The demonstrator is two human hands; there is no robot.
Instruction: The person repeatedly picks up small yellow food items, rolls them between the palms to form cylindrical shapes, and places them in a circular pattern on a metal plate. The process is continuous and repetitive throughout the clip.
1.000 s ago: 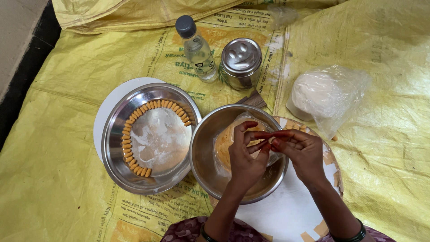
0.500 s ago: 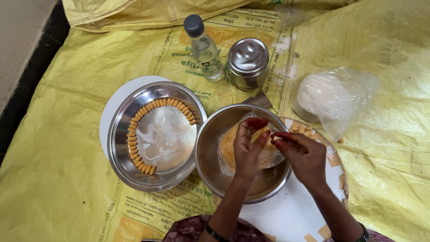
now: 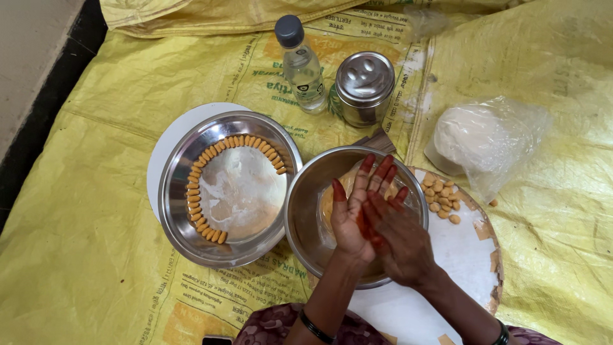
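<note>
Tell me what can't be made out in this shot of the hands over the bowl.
Head view only:
- Between the palms: left hand and right hand are pressed together, hiding anything held.
- Bowl contents: mostly covered by both hands.
- Tin: lid on, inside hidden.
- Bag: cloudy plastic blurs the white lump inside.
- Dark object at the bottom edge: cut off.
</note>
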